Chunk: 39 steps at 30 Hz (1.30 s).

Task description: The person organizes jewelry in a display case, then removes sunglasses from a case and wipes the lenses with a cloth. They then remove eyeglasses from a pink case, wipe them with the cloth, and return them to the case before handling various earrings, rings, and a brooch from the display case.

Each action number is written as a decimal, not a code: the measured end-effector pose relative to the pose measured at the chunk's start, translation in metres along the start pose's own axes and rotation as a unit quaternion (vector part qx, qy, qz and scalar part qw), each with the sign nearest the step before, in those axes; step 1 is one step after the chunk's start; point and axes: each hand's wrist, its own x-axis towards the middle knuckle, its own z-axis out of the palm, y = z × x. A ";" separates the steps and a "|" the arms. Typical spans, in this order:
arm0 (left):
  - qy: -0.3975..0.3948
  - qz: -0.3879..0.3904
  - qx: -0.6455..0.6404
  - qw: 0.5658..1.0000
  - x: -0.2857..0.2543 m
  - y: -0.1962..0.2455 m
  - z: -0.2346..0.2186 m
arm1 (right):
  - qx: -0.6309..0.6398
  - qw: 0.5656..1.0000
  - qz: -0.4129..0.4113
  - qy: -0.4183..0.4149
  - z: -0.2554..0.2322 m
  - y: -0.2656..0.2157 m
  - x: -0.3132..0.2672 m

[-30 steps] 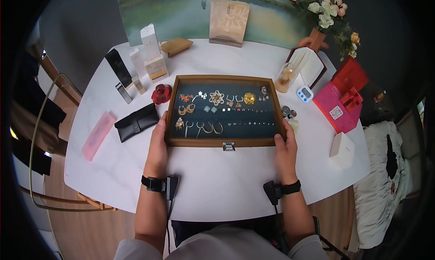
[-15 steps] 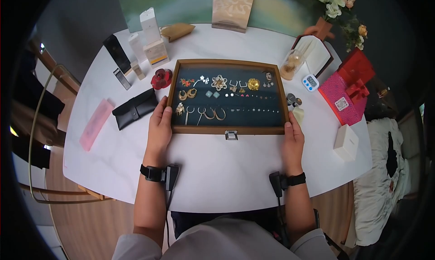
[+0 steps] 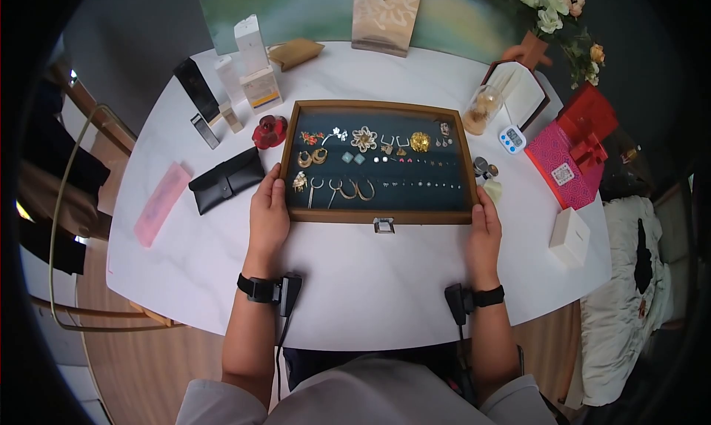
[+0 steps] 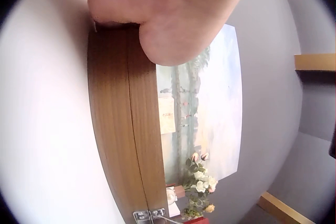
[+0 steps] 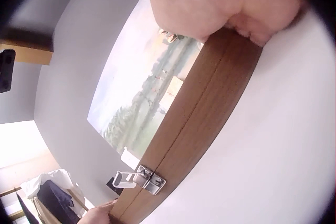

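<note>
A flat wooden case with a glass top lies on the white table, its rows of earrings and brooches showing on dark lining. My left hand grips its front left corner and my right hand holds the front right corner; the undersides of the fingers are hidden. Both wrist views show the palm side of a hand against the wooden edge. In the right wrist view the metal latch at the front has its loop sticking outward, and a thin seam runs along the wood.
Left of the case lie a black pouch, a pink case and a red flower, with boxes behind. On the right are small round metal pieces, a timer, an hourglass, a pink-red box and a white box.
The head view has tilted, so table and case sit higher in it. My right thumb has shifted from over the front corner to the right side. Both hands still hold the case.
</note>
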 end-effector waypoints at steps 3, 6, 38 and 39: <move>0.001 -0.009 -0.004 1.000 0.000 -0.003 0.001 | 0.000 1.000 0.005 -0.005 -0.002 0.001 0.000; -0.002 0.003 0.009 1.000 -0.002 0.002 -0.001 | -0.012 1.000 -0.001 -0.004 -0.002 0.002 -0.001; -0.032 0.073 0.424 0.902 -0.068 0.075 0.066 | 0.004 1.000 -0.002 -0.014 -0.007 0.000 -0.001; -0.018 0.075 0.406 0.911 -0.069 0.074 0.066 | 0.003 1.000 0.003 -0.016 -0.008 0.000 -0.002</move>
